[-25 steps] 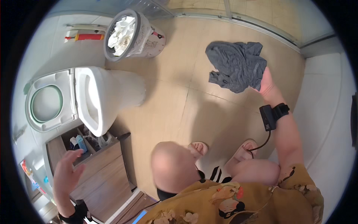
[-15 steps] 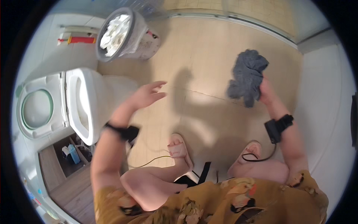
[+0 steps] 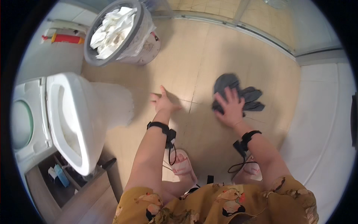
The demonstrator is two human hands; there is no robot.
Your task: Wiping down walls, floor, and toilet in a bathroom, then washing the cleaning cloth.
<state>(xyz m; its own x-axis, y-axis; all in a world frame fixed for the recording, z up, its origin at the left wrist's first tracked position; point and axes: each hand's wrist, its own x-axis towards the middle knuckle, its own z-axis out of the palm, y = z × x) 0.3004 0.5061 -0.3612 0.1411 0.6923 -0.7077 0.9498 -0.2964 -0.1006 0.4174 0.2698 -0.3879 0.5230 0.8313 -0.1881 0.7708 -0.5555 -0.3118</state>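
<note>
A crumpled dark grey cloth (image 3: 228, 84) lies on the beige tiled floor, right of the middle. My right hand (image 3: 231, 108) is laid over its near side, fingers spread and palm down against it, not wrapped round it. My left hand (image 3: 163, 102) is at or just above the floor, between the toilet and the cloth, with its fingers apart and nothing in them; whether it touches the tile I cannot tell. Both wrists carry a black strap with a small device and a cable.
At the left stands a white toilet (image 3: 84, 123), lid raised. A lined bin (image 3: 143, 52) full of used tissue is behind it. An open wooden cabinet (image 3: 84, 198) sits at near left. A sliding-door track (image 3: 261, 35) crosses the back; a white wall (image 3: 320, 123) bounds the right.
My right hand has brought the cloth down and to the left onto the floor, changing from a grip to a flat spread hand. My left hand has gone lower, opening its fingers wider.
</note>
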